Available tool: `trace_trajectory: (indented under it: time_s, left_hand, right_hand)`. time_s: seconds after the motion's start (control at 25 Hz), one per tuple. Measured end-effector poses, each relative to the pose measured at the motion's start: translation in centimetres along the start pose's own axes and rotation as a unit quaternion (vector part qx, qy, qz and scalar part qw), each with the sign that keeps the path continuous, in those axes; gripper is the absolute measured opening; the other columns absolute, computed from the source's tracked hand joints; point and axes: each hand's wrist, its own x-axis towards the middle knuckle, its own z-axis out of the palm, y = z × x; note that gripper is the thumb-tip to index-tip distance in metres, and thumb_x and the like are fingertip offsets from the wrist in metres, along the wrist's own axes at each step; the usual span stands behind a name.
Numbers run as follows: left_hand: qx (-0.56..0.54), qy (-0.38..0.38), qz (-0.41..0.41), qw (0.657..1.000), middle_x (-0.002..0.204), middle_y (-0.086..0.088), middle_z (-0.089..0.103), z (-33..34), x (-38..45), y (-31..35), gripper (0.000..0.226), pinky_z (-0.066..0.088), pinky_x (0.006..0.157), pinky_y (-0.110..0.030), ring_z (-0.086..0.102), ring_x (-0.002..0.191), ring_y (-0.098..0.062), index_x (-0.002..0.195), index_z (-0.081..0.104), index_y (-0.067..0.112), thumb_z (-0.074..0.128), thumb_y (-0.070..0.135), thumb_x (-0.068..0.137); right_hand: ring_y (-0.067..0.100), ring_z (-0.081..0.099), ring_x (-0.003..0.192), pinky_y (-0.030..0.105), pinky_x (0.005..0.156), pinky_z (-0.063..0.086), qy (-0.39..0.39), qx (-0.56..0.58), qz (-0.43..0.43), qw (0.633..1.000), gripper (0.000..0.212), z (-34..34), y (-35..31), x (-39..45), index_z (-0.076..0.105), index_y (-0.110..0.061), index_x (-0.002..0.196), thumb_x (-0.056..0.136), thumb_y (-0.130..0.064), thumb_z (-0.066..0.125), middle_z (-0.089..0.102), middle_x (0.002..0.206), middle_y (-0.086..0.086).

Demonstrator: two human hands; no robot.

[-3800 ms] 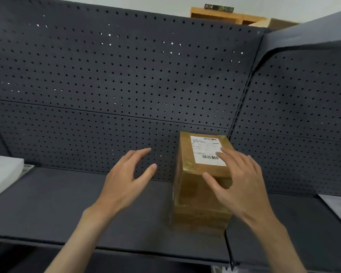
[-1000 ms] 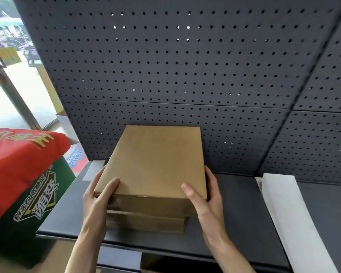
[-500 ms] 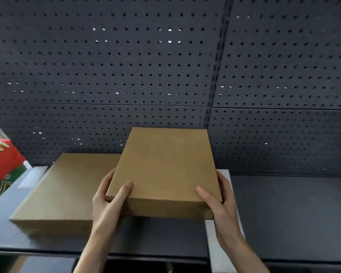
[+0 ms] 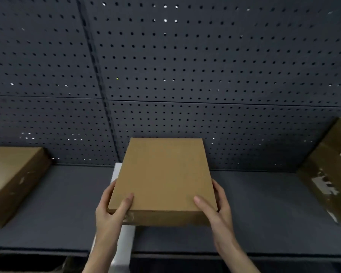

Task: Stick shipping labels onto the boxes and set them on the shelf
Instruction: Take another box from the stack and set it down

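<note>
**Two hands on one flat box, above the shelf**

Both of my hands hold the plain brown box (image 4: 162, 179) at its near corners. Its long axis runs away from me toward the pegboard back panel (image 4: 205, 66), and the short near edge faces me. The top face is bare cardboard. My left hand (image 4: 111, 210) grips the near left corner, thumb lying on top and fingers (image 4: 107, 191) curled round the side. My right hand (image 4: 218, 210) grips the near right corner the same way, thumb on top. I cannot tell whether the box rests on the shelf (image 4: 264, 213) or hangs just above it.

Under the box's left part a white strip (image 4: 124, 241) runs front to back across the shelf. To the right, dark shelf surface lies open up to a taped brown carton (image 4: 331, 174) at the frame's edge. To the left, more open surface separates the box from another flat brown box (image 4: 14, 178), which lies well apart.
</note>
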Motion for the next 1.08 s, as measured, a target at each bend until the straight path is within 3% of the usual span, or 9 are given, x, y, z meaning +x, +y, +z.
trace_trajectory:
  time_s: [0.08,0.12,0.24,0.4,0.56,0.76,0.92,1.08]
  left_hand:
    - [0.005,-0.009,0.001,1.000,0.114,0.016,0.071,2.8,-0.7,-1.2,0.044,0.059,0.080,-0.039,0.067,0.107,-0.020,0.122,0.063,0.039,0.075,0.016,0.087]
    - [0.010,-0.013,0.004,1.000,0.111,0.023,0.071,3.9,-1.0,-1.7,0.044,0.057,0.086,-0.041,0.067,0.106,-0.012,0.119,0.064,0.040,0.077,0.015,0.086]
    - [0.019,-0.023,0.011,0.999,0.108,0.032,0.068,6.3,-2.0,-2.4,0.049,0.051,0.088,-0.030,0.063,0.099,0.011,0.120,0.061,0.038,0.081,0.023,0.079]
    - [0.023,-0.013,0.001,1.000,0.111,0.032,0.067,7.4,-3.1,-3.7,0.054,0.047,0.087,-0.021,0.061,0.103,0.013,0.124,0.059,0.037,0.080,0.029,0.075]
    - [0.038,-0.011,-0.006,0.999,0.121,0.016,0.067,7.7,-3.8,-4.8,0.060,0.047,0.091,-0.022,0.061,0.108,0.008,0.130,0.058,0.031,0.080,0.032,0.074]
    - [0.053,-0.007,-0.007,0.999,0.123,0.012,0.065,7.9,-4.0,-5.5,0.050,0.046,0.086,-0.014,0.060,0.102,0.015,0.130,0.057,0.029,0.076,0.014,0.086]
    - [0.061,-0.008,-0.008,0.998,0.122,0.013,0.065,7.9,-4.1,-5.8,0.048,0.047,0.081,-0.008,0.060,0.102,0.015,0.125,0.057,0.036,0.075,0.013,0.087]
    - [0.062,-0.020,-0.013,0.998,0.124,0.011,0.066,7.6,-4.1,-6.1,0.047,0.047,0.088,-0.018,0.061,0.108,0.007,0.125,0.057,0.039,0.075,0.017,0.087]
  right_hand:
    - [-0.001,0.064,0.116,0.023,0.092,0.052,0.007,-0.009,0.003,1.000,0.090,-3.1,0.0,0.6,0.050,-0.043,0.138,0.057,-0.053,0.086,0.068,0.126,-0.024]
    - [-0.001,0.064,0.117,0.024,0.094,0.051,0.009,-0.014,0.005,1.000,0.088,-4.3,0.1,0.9,0.050,-0.044,0.137,0.057,-0.053,0.086,0.067,0.126,-0.025]
    - [0.001,0.063,0.119,0.022,0.090,0.053,0.007,-0.028,0.007,1.000,0.086,-6.9,0.6,1.6,0.051,-0.041,0.136,0.058,-0.051,0.085,0.067,0.128,-0.021]
    - [0.005,0.062,0.122,0.028,0.099,0.052,0.000,-0.049,0.020,0.999,0.103,-9.0,1.5,2.1,0.051,-0.034,0.142,0.050,-0.059,0.091,0.066,0.132,-0.014]
    - [0.004,0.062,0.122,0.029,0.100,0.049,0.005,-0.058,0.036,0.998,0.118,-10.0,2.5,2.0,0.051,-0.032,0.142,0.039,-0.071,0.092,0.065,0.134,-0.012]
    - [-0.001,0.061,0.120,0.025,0.099,0.048,-0.009,-0.063,0.040,0.997,0.122,-10.5,3.0,1.9,0.048,-0.033,0.144,0.037,-0.072,0.091,0.063,0.136,-0.014]
    - [-0.004,0.060,0.120,0.020,0.094,0.048,-0.027,-0.069,0.037,0.997,0.106,-10.8,3.0,2.0,0.049,-0.039,0.139,0.046,-0.065,0.091,0.063,0.134,-0.019]
    - [-0.006,0.060,0.119,0.014,0.089,0.051,-0.034,-0.068,0.041,0.996,0.083,-11.0,2.9,1.9,0.049,-0.047,0.131,0.057,-0.054,0.086,0.064,0.131,-0.022]
